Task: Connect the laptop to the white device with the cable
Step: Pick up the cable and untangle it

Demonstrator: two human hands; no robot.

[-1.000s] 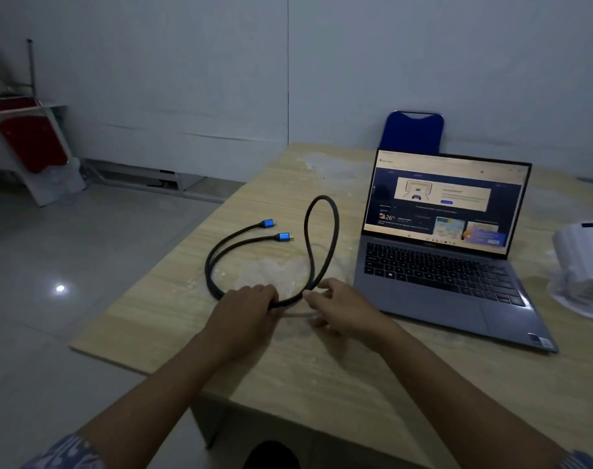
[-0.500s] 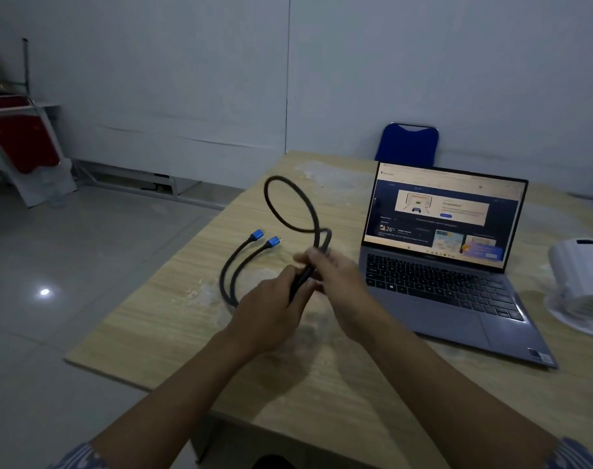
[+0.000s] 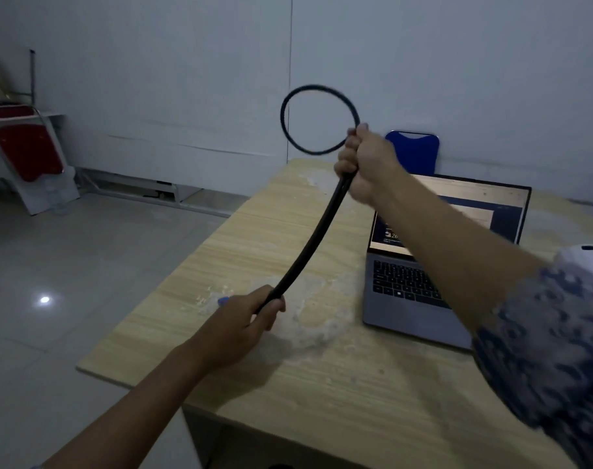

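Above the wooden table [image 3: 339, 384], in the head view, both hands grip the black cable [image 3: 308, 245], which runs doubled between them as two strands side by side. The right hand [image 3: 364, 164] is raised high, fist closed around the strands, and above it the cable curls into a round loop [image 3: 317, 118] standing in the air against the pale wall. The left hand [image 3: 246, 319] is low, just over the tabletop, fingers wrapped tight around the lower end; a bit of blue connector [image 3: 222, 301] peeks out past its knuckles. The stretch between the fists bows slightly and touches nothing else. The open laptop [image 3: 417, 299] sits on the table to the right, screen lit, partly hidden by the right forearm and its patterned sleeve [image 3: 539, 350]. The white device [image 3: 583, 257] shows only as a sliver at the right edge, behind that sleeve. A blue chair back [image 3: 413, 152] stands beyond the laptop
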